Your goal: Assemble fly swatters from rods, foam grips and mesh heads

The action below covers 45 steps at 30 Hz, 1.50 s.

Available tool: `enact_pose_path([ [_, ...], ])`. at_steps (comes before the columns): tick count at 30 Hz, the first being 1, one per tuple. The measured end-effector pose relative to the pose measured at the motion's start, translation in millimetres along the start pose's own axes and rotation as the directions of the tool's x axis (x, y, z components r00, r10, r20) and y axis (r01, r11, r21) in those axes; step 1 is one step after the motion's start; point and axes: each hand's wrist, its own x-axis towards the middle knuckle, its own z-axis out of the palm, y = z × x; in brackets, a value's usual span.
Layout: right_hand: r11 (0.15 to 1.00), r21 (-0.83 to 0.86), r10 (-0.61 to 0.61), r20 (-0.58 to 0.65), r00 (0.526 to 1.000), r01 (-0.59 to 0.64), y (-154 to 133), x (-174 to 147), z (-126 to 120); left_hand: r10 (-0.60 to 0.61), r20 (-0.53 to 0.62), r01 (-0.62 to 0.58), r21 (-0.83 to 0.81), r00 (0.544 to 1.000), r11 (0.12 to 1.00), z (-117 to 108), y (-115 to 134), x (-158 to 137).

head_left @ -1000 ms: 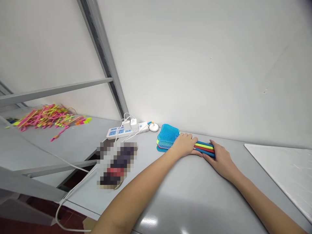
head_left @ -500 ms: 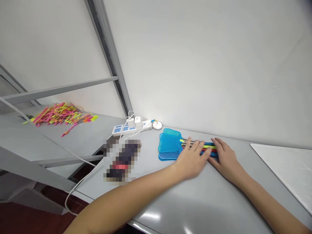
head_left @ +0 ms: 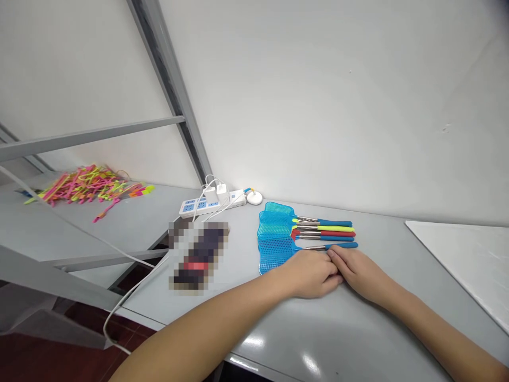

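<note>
Several fly swatters lie fanned out on the grey table, with blue mesh heads [head_left: 276,228] to the left and thin metal shafts pointing right. Their grips are blue, one yellow-green [head_left: 336,229] and one red [head_left: 338,234]. The nearest swatter's blue grip [head_left: 345,245] sits just beyond my hands. My left hand [head_left: 312,273] rests on the table in front of it, fingers curled in, partly covering the nearest head. Against its fingers lies my right hand [head_left: 353,268], closed, with its fingertips partly hidden. I see nothing held in either hand.
A white power strip [head_left: 212,204] with plugged-in chargers and cables stands by the wall, beside a round white device [head_left: 255,198]. A pixelated object [head_left: 201,260] lies left of the swatters. Pink and yellow strips [head_left: 91,185] are heaped farther left. A white panel [head_left: 457,260] lies right.
Both hands have drawn back from on top of the bunched swatters toward me and come together. The swatters are now spread apart, the nearest one separated from the others.
</note>
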Motion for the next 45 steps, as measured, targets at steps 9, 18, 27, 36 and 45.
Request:
enact_pose_path([
  [9,0.997,-0.071,-0.001,-0.015,1.000,0.000,6.7,1.9,1.4,0.004,-0.060,0.002,0.094,0.998,0.996,-9.3,-7.1,-2.0],
  [18,0.976,-0.215,-0.055,-0.181,0.982,0.015,17.5,10.0,6.1,-0.190,-0.224,0.244,0.246,0.956,0.938,-33.4,-42.9,-6.0],
  [27,0.928,-0.307,-0.269,-0.154,0.951,0.213,18.2,9.7,-0.7,-0.210,-0.243,0.259,0.189,0.947,0.947,-37.2,-65.8,-10.3],
  [36,0.868,-0.435,-0.372,-0.250,0.894,0.240,24.8,-0.4,-26.1,-0.221,-0.343,0.230,-0.014,0.913,0.973,-56.2,-53.8,-12.1],
  [45,0.772,-0.610,-0.511,-0.433,0.742,0.176,30.9,-5.9,-40.9,-0.544,-0.549,0.306,-0.468,0.635,0.829,-47.5,-56.7,-8.7],
])
